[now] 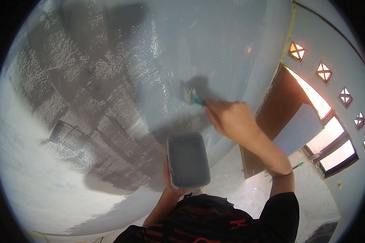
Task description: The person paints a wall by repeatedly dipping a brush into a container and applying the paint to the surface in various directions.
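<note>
My right hand [233,121] is closed around the green handle of a paintbrush [192,97]. The brush's bristle end is at the wall [207,44], and it looks slightly blurred. Grey paint covers much of this wall, glossy and streaky on the left, smoother and bluish on the right. Below the brush, my left hand [172,186] supports a rectangular tub [187,160] from beneath and along its left side. Grey paint fills the inside of the tub, and smears mark its rim. Most of my left fingers are hidden behind the tub.
White unpainted wall [32,178] shows at lower left. To the right stand a brown wooden door [267,121], a leaning light-blue panel [298,127] and a window [332,146]. A green-handled tool [299,165] is near the window above the pale tiled floor [231,174].
</note>
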Available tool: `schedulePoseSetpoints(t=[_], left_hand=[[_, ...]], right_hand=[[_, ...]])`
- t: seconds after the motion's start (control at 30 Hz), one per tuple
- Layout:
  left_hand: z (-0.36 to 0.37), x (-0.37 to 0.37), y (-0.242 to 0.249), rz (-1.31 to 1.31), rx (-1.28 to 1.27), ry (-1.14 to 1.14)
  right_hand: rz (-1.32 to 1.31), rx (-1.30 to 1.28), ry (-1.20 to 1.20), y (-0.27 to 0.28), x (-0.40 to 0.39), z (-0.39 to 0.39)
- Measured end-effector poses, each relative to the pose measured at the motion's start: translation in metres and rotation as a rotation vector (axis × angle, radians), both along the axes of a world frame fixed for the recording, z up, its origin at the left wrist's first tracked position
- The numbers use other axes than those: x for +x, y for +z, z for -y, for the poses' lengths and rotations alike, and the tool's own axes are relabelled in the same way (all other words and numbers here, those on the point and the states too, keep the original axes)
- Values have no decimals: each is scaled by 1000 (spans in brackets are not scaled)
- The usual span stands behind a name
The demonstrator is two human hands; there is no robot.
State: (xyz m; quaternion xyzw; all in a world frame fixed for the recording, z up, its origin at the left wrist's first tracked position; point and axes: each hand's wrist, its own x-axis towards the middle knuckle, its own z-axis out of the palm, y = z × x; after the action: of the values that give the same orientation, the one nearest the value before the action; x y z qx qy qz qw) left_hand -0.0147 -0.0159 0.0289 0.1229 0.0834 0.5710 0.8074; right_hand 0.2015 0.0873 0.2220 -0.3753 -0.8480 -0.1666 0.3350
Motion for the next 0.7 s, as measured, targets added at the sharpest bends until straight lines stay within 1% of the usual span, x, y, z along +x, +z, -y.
schedulePoseSetpoints(t=[0.03,0.1,0.17,0.23,0.27,0.33,0.37,0.43,0.47,0.53,0.57,0.63,0.7], left_hand=[[0,-1,0,-11,28,18],[4,-1,-4,-18,43,40],[2,-4,-7,-22,-49,46],[2,-5,-2,-28,-41,53],[3,-5,-1,-32,-32,62],[0,-8,-11,-15,-23,48],[-2,-10,-15,0,-11,36],[-2,-12,-19,-7,-24,32],[-3,-12,-19,-9,-32,38],[-2,-13,-15,0,-6,58],[-2,-13,-12,6,18,80],[0,-15,-8,12,7,79],[4,-15,-5,7,-14,74]], right_hand=[[41,-72,2,-7,-1,0],[84,-111,12,-11,7,1],[114,-150,18,-8,16,5],[40,-76,39,17,24,18],[42,-79,36,27,22,23],[-176,41,17,40,11,29],[-178,39,11,39,6,24],[-154,181,-47,30,-4,11],[-150,183,-48,18,-5,7],[-34,20,-58,-10,-10,5],[-25,27,-53,-15,-9,8],[98,-138,-22,-20,-2,14],[65,-167,21,-11,8,16]])
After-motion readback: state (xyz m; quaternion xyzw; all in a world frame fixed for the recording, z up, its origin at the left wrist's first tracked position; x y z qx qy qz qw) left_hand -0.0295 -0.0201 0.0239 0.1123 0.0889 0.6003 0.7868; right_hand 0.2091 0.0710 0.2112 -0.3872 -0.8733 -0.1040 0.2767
